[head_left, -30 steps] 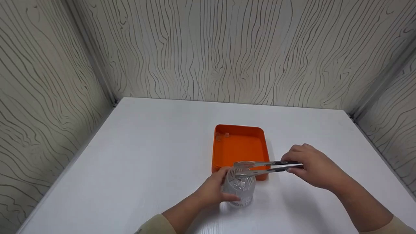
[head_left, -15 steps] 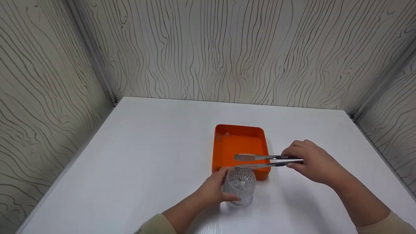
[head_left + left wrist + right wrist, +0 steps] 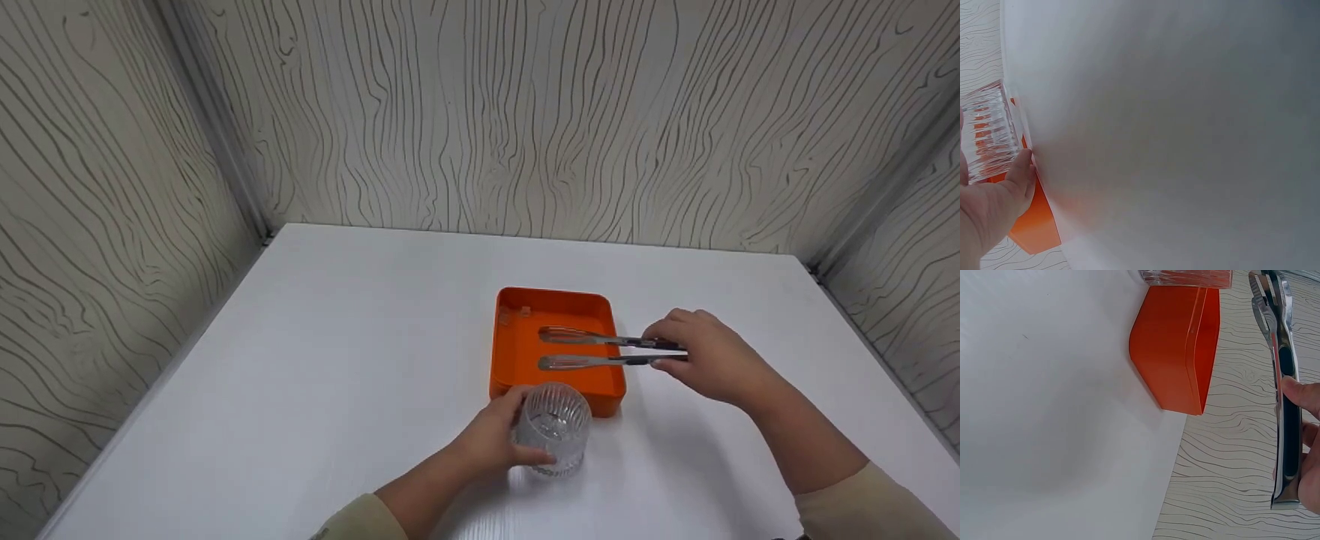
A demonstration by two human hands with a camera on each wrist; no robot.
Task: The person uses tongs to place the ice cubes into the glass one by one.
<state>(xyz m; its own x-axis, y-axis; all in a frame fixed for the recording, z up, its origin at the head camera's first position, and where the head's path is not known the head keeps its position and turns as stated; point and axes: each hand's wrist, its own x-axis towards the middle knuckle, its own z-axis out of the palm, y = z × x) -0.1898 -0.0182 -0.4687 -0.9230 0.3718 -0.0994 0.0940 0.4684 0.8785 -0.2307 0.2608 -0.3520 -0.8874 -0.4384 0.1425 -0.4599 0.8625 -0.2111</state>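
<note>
My left hand (image 3: 491,439) holds a clear ribbed drinking glass (image 3: 556,431), upright on the table, thumb on its near side and fingers round its left. In the left wrist view the glass (image 3: 991,132) shows between thumb and fingers. My right hand (image 3: 701,356) grips metal tongs (image 3: 626,361) with dark handle inserts. Their two arms stand apart over the orange tray (image 3: 555,341), with nothing between the tips. Small clear cubes (image 3: 525,310) lie in the tray's far left corner. The right wrist view shows the tongs (image 3: 1283,382) tilted up, thumb pressing the handle.
The orange tray sits just behind the glass on a white table (image 3: 360,337). Wood-grain patterned panels (image 3: 480,120) rise at the table's back and on both sides.
My right hand has drawn the tongs out of the glass and moved them away from me, over the tray. Their arms have spread wider. My left hand and the glass have stayed put.
</note>
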